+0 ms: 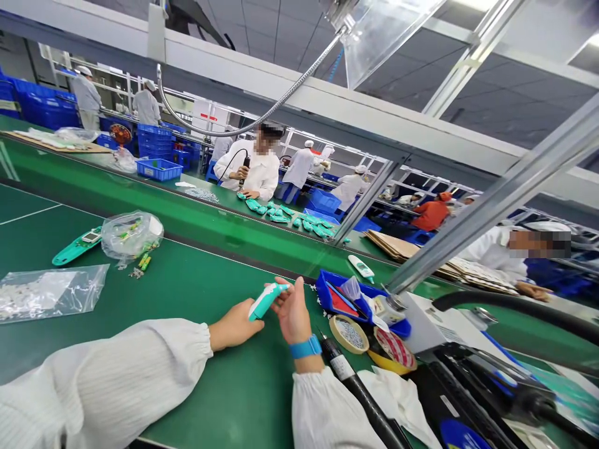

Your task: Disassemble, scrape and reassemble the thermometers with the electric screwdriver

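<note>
My left hand [234,325] is closed around the lower part of a green and white ear thermometer [264,302], its narrow probe end pointing right. My right hand [294,315], with a blue wristband, is palm up at that end, its fingers curled about the probe tip; the exact contact is partly hidden. Just right of my right wrist lies a black electric screwdriver [344,369]. Another green thermometer body [77,246] with a small display rests at the left, beside a clear bag [132,236] of small boards.
Right of my hands are a blue parts bin [327,298], a roll of tape holding screws [336,329] and a white thermometer [360,268]. A bag of small white parts [51,293] lies left. Across the raised belt edge, a co-worker [253,165] works near several green shells [276,213]. A metal post [468,212] slants at right.
</note>
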The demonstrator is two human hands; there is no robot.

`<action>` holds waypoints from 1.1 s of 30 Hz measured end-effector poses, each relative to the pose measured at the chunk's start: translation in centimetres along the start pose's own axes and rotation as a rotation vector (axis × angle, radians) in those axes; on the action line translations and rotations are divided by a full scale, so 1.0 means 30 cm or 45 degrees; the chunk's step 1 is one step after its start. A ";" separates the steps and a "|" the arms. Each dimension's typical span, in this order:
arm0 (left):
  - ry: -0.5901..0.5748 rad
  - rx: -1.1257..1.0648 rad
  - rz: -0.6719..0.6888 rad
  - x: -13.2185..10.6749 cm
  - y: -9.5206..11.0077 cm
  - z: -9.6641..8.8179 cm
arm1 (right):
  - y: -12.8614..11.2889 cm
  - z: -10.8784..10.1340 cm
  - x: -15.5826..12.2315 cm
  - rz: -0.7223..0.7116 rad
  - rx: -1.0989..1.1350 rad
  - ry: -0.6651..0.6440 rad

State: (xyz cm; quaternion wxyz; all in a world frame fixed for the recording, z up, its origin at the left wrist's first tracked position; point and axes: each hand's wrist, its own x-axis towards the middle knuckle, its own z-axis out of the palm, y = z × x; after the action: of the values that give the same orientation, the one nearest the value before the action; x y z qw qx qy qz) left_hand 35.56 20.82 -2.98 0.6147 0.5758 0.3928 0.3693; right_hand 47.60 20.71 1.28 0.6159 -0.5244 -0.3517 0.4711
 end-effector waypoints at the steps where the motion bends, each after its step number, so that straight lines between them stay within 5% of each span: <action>1: -0.009 0.037 0.011 0.001 0.002 0.001 | 0.019 0.029 0.018 0.030 0.084 -0.006; 7: -0.050 0.211 0.081 -0.001 0.022 0.007 | 0.050 0.092 0.033 0.071 0.459 0.120; 14: -0.037 0.265 0.104 -0.020 0.016 0.029 | 0.049 0.092 0.030 0.102 0.577 0.280; 25: -0.216 0.441 0.107 -0.022 0.043 0.010 | 0.067 0.059 0.029 0.170 0.654 0.101; 33: -0.075 0.469 0.144 -0.005 0.029 -0.005 | 0.065 0.035 0.026 0.228 0.661 0.105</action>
State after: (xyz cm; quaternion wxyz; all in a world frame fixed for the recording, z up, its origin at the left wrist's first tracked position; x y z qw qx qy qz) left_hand 35.37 20.80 -2.12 0.4885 0.7102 0.4026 0.3081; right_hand 46.46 21.81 -0.45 0.6993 -0.3967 -0.1462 0.5764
